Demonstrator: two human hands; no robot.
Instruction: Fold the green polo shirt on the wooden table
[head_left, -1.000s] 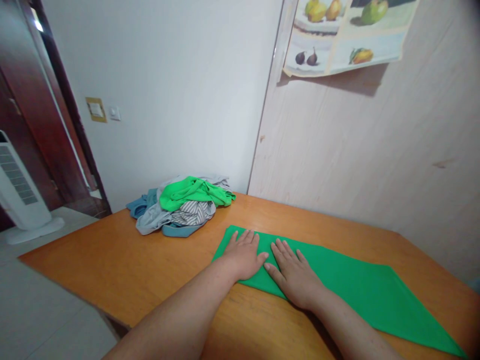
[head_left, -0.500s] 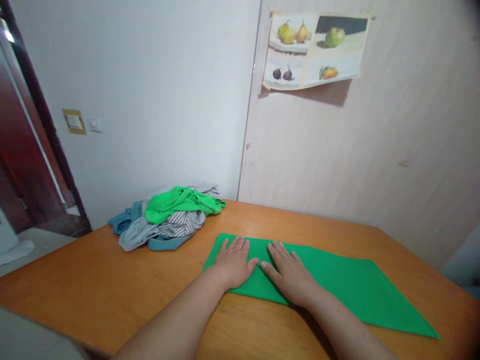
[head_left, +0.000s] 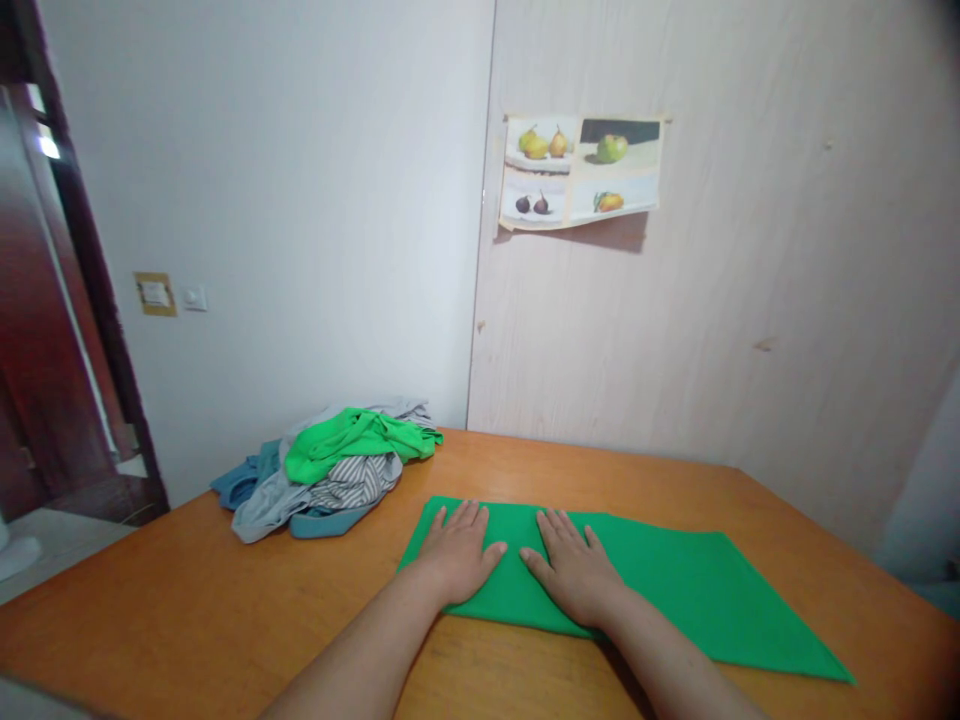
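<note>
A green cloth (head_left: 675, 590) lies flat on the wooden table (head_left: 187, 610), folded into a long shape that tapers to a point at the right. My left hand (head_left: 454, 555) rests palm down on its left end, fingers stretched out. Beside it, my right hand (head_left: 574, 570) also lies flat on the cloth with fingers spread. The two thumbs point toward each other with a small gap between them. Neither hand holds anything.
A pile of clothes (head_left: 330, 470), green, grey, striped and blue, sits at the table's far left. The table stands against a pale wooden panel with a fruit picture (head_left: 581, 170). A dark door frame (head_left: 67, 300) is at the left.
Both hands have stayed flat on the green cloth. The camera has tilted up, so the fruit picture and more of the wall show now.
</note>
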